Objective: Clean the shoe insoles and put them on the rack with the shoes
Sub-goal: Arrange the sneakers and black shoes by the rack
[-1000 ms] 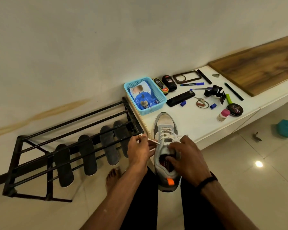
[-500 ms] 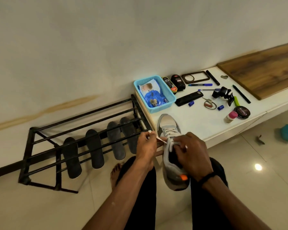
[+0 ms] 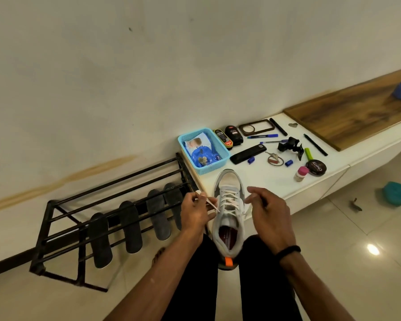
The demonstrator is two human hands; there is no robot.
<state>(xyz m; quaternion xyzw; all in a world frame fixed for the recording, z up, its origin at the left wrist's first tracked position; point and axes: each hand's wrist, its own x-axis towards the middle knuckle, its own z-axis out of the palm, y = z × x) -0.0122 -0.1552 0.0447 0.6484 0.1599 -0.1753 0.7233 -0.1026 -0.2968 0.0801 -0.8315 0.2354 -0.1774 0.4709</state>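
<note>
A grey-and-white sneaker with an orange heel tab lies between my knees, its toe on the white ledge. A reddish insole shows inside its opening. My left hand is beside the shoe's left side and pinches a thin white lace end. My right hand hovers just right of the laces with loosely curled fingers, and I see nothing held in it. Several dark insoles lean in a row on the black metal rack to the left.
A blue basket with wipe packets stands on the ledge behind the shoe. Polish bottles, a black brush, pens, keys, a polish tin and a small pink-capped bottle lie to its right. A wooden board lies farther right. A teal object sits on the tiled floor.
My right hand has come out of the shoe's opening and lifted to the right of the laces, so the reddish insole now shows. My left hand still pinches the lace end.
</note>
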